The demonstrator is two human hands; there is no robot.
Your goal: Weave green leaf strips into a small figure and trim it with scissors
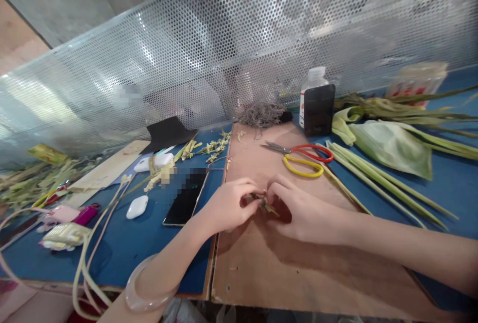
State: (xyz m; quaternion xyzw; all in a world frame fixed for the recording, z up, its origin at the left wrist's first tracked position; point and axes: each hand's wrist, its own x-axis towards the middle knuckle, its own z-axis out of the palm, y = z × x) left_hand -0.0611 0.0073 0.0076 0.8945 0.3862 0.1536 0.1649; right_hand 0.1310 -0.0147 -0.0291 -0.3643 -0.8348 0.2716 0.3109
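Over the pinkish wooden board (284,273), my left hand (231,204) and my right hand (300,212) meet fingertip to fingertip. Both pinch a small brownish-green piece of leaf strip (267,207); its exact shape is partly hidden by my fingers. A pale bangle (136,290) circles my left forearm. Just beyond my right hand lie scissors (304,159) with one red and one yellow handle loop, blades pointing left. Long green leaf strips (388,183) rest to the right of the board.
A dark-screened phone (186,197) and a white earbud case (137,207) lie on the blue tabletop (149,253) at left, among cables and leaf scraps. Grey yarn (261,114), a white bottle (316,76) and a phone (319,109) stand before the perforated metal panel (209,54).
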